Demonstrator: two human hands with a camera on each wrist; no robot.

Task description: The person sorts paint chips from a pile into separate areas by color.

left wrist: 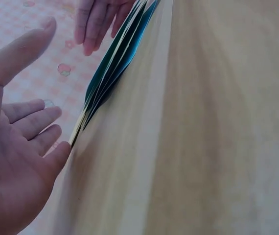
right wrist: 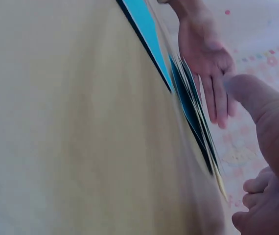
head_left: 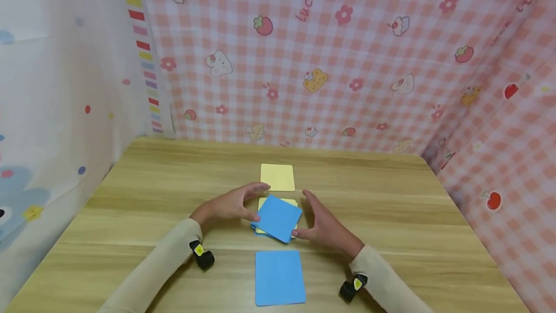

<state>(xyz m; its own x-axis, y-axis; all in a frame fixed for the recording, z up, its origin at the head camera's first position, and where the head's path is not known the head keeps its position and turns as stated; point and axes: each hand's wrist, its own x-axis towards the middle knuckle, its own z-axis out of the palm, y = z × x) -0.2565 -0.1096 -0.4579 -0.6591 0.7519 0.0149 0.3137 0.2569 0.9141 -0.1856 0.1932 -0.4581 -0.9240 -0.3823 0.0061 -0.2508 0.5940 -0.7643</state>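
Note:
A loose pile of blue and yellow square cards lies mid-table, its edges uneven and a blue card turned askew on top. To its left is my left hand, fingers extended, thumb at the pile's left edge. On the other side my right hand faces it, thumb by the lower right corner. In the left wrist view, the stacked cards show small gaps between them. The right wrist view has both thumbs spread from the fingers, and neither hand grips a card. Whether the thumbs touch the pile I cannot tell.
Beyond the pile lies a single yellow card; nearer me is a single blue card. The wooden table meets a pink checked cloth at its far edge, with cloth on both sides. Each wrist wears a small black camera.

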